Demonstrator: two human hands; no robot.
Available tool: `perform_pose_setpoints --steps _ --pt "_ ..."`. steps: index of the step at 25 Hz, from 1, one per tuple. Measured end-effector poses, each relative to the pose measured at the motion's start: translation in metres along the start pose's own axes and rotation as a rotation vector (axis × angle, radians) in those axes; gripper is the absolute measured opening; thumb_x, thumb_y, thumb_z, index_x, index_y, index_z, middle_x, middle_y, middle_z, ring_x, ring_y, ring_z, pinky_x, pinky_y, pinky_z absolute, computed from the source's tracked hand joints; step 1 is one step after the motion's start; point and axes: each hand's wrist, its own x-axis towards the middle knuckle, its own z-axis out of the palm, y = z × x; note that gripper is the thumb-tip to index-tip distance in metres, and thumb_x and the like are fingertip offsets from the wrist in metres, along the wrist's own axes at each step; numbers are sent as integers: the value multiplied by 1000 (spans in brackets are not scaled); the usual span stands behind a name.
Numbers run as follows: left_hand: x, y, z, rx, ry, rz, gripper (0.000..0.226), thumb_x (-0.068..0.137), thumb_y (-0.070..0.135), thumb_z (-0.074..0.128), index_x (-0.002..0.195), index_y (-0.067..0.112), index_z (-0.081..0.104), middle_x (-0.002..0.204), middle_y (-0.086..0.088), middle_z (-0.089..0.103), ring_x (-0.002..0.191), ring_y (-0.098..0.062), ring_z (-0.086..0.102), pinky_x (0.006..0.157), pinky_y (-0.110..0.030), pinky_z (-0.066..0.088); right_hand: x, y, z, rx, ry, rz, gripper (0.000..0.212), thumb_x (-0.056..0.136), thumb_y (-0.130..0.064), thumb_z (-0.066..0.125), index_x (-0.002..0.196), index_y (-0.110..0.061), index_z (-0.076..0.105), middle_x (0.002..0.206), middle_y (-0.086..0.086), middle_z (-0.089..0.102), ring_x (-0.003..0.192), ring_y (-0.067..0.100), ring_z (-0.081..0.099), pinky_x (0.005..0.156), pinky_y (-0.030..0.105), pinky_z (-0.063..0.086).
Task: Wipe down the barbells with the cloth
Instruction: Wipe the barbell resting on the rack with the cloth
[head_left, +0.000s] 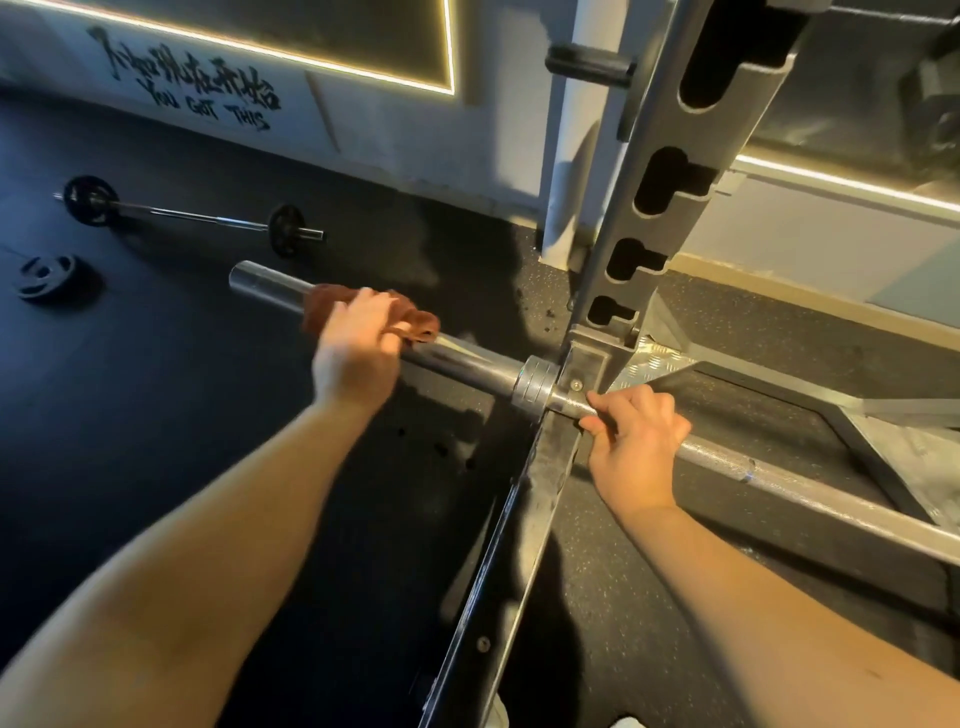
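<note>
A steel barbell (467, 358) rests across the rack, its bare sleeve pointing left and its shaft running off to the right. My left hand (358, 348) grips a rust-brown cloth (415, 319) wrapped around the sleeve, about midway along it. My right hand (636, 441) curls around the shaft just right of the collar (535, 384), beside the rack upright. A second barbell (197, 215) with small black plates lies on the floor at the far left.
The grey slotted rack upright (670, 208) rises right behind the collar, and a rack base beam (519, 545) runs toward me. A loose black plate (47, 275) lies on the dark rubber floor at left. A wall with lettering stands beyond.
</note>
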Motion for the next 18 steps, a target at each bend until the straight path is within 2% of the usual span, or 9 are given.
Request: perform_pose_setpoints --steps 2,5,8,10,11,13,16,18 --pt "22 -27 -11 -20 -69 -184 43 103 25 43 145 20 54 153 -5 50 150 -26 33 125 -40 17 6 -4 -2 -23 -29 22 18 90 -17 75 107 -20 75 96 -8 52 100 17 43 85 35 23" --pt "30 -24 2 -65 -111 -195 39 105 20 43 142 17 54 152 -6 49 155 -23 23 127 -39 4 13 -13 -16 -74 -118 108 26 90 -21 75 116 -20 74 104 -7 56 109 19 46 91 36 25" --pt "30 -16 -1 -91 -68 -205 38 105 17 43 141 17 53 153 -7 48 155 -22 22 128 -41 4 26 -52 -22 -114 -144 60 60 85 -33 79 140 -24 58 135 -2 51 132 23 38 107 44 28" --pt "27 -13 -4 -71 -58 -191 37 106 15 43 142 16 54 152 -7 50 155 -21 23 128 -41 4 39 -82 -17 -213 -196 -2 79 79 -45 83 147 -26 48 144 -2 45 138 23 35 113 47 28" --pt "26 -11 -6 -64 -56 -192 38 106 14 44 142 17 53 152 -6 50 154 -21 23 129 -42 4 43 -93 -11 -289 -242 -38 81 77 -48 84 146 -26 47 143 -2 46 138 24 36 113 47 30" --pt "27 -7 -10 -37 -59 -203 38 106 15 44 143 18 53 152 -5 50 154 -20 24 129 -44 6 46 -100 -4 -425 -283 -90 71 77 -48 83 137 -25 52 135 -1 54 132 25 40 107 45 34" --pt "23 2 -13 -45 -50 -196 40 106 15 45 145 16 52 153 -4 50 153 -20 28 129 -45 10 46 -93 -3 -437 -246 -100 59 75 -41 85 125 -24 59 123 -2 60 123 24 45 101 43 36" --pt "3 13 -7 -54 -37 2 41 104 14 44 144 14 54 152 -5 52 151 -19 34 128 -46 19 46 -94 0 -476 -250 -105 58 73 -41 86 122 -24 61 120 -3 60 121 23 45 101 43 37"
